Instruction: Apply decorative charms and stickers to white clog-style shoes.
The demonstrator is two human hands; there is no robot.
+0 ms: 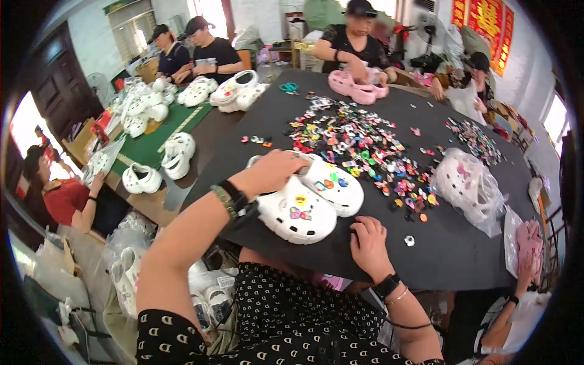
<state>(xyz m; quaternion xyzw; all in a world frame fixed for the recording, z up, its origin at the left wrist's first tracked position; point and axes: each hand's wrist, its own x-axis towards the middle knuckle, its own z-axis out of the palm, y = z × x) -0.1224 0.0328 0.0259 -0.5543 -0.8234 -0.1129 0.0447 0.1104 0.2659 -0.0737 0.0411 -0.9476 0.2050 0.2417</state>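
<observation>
A pair of white foam clogs stands at the near edge of the black table, toes toward the lower right. The nearer clog [296,213] bears a yellow charm and a colourful figure charm. On the farther clog [333,185] sit several bright charms. My left hand [275,171] reaches over the pair from the left, its fingers curled at the clogs' openings. Its fingertips are partly hidden there. Just right of the toes, my right hand [370,244] lies on the tabletop, fingers loosely bent and holding nothing.
A wide heap of small shoe charms [359,143] spreads beyond the clogs. To the right lie a bagged clog [465,185] and a loose white flower charm [409,241]. Pink clogs [358,85] are in a co-worker's hands across the table. More white clogs [143,103] stand left.
</observation>
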